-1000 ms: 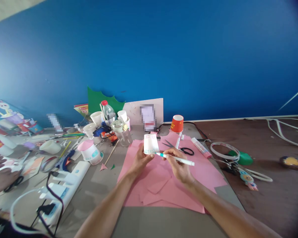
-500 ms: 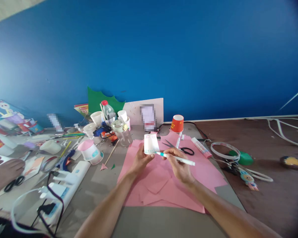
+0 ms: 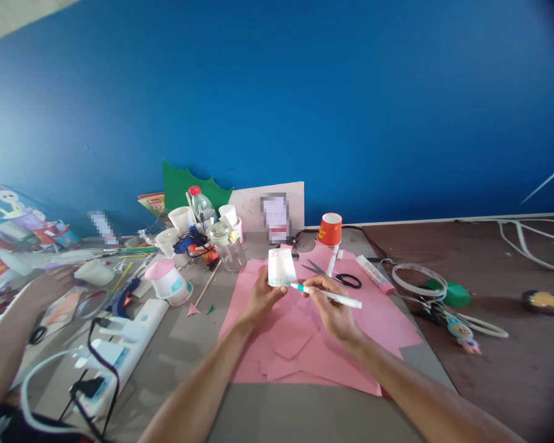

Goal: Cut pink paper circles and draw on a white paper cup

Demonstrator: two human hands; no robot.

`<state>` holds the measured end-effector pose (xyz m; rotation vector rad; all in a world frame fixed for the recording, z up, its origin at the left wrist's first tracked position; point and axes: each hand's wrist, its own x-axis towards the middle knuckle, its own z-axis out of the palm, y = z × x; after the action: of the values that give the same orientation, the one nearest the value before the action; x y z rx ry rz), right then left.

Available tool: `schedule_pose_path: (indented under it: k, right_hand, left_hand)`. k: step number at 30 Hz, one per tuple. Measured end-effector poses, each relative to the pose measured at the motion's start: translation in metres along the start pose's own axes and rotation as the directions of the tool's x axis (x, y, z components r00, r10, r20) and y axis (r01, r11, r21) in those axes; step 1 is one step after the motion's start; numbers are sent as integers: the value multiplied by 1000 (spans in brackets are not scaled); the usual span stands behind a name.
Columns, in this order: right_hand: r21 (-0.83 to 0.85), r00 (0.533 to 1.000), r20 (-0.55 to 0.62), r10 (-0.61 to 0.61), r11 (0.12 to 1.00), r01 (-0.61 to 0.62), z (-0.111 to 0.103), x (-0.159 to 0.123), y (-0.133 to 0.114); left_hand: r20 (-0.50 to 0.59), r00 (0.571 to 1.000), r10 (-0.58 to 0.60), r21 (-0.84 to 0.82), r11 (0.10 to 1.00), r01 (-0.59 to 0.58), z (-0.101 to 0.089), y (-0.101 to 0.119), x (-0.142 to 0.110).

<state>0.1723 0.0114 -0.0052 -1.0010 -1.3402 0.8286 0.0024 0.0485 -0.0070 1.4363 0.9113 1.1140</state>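
Note:
A white paper cup (image 3: pixel 281 266), turned upside down, is gripped by my left hand (image 3: pixel 261 296) near its rim. It carries small red outlines near the top and teal marks along the lower edge. My right hand (image 3: pixel 333 306) is closed round a white marker (image 3: pixel 344 299), its teal tip touching the cup's lower edge. Pink paper sheets (image 3: pixel 300 351) lie beneath both hands. Black-handled scissors (image 3: pixel 348 280) and a white marker cap or pen (image 3: pixel 332 261) rest just beyond my right hand.
A red paper cup (image 3: pixel 330 229) stands behind the paper, with a glue tube (image 3: pixel 373 274) to its right. At left are a pink-topped cup (image 3: pixel 168 282), a glass jar (image 3: pixel 227 246) and a power strip (image 3: pixel 120 363). Another person's arm (image 3: pixel 16 326) reaches in at far left.
The other person's arm at far left has reached farther in, toward the white cup lying there. My hands, the cup and the marker have barely moved.

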Motion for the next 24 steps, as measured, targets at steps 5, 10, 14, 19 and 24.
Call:
schedule_pose_path:
  k: [5,10,14,19,24]
  right_hand:
    - [10,1000,-19,15,1000,-15,0,0,1]
    - [17,999,-30,12,1000,-12,0,0,1]
    - [12,1000,-24,17,1000,-17,0,1,0]
    - [-17,1000,-11,9,1000,-10,0,1,-1]
    - [-28,1000,13,-11,1000,12,-1,0,-2]
  left_hand:
    - [-9,1000,6,51,999,-6,-3,-4,1]
    - [-10,1000,-1,34,999,2,-1,-2,0]
    - [-17,1000,-3,59,998,3,-2,-6,0]
    - [-17,1000,11,68,998,-10,-4,-9,1]
    - [5,1000,8,13,1000,-8,-2,-4,1]
